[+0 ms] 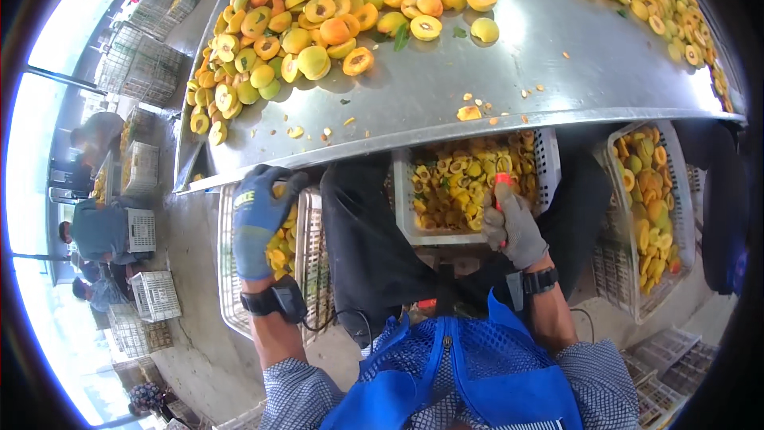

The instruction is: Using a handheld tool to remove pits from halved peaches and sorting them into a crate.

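Observation:
My left hand, in a blue-and-grey glove, hovers over the left white crate at the table edge. Its fingers curve apart from the thumb, and yellow fruit pieces show just beneath. My right hand, in a grey glove, is closed round a pitting tool with a red handle and a small metal loop at its upper end. The tool points up, over the middle crate between my knees. That crate holds yellow fruit scraps and halves, browner toward the near side.
Halved apricot-like fruit lies piled on the metal table, with another pile at far right. A crate of halves stands right of my knee. People sit among stacked crates to the left.

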Motion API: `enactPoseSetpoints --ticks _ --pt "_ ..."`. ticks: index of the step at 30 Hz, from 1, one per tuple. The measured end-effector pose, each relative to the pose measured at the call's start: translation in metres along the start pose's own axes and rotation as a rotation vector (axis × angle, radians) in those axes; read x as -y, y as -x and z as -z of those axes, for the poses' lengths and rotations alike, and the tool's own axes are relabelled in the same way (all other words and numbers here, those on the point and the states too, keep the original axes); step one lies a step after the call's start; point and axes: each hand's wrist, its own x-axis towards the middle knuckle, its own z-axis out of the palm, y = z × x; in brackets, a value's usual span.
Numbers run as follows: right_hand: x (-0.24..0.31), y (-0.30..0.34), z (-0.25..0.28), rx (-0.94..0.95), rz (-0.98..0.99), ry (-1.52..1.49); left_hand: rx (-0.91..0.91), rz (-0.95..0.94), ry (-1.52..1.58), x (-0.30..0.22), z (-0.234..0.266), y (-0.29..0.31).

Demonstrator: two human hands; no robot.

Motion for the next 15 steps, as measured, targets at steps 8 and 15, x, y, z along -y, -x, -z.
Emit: enactPoseSetpoints --ticks 8,15 --pt "-0.027 -0.011 -0.017 0.048 0.083 0.312 -0.072 -0.066 -0.026 -0.039 -0.057 -0.143" --pt "-0.03 -0.009 -0.008 0.031 -0.019 0.324 0.021 0.036 0.224 -0.044 -0.112 -0.191"
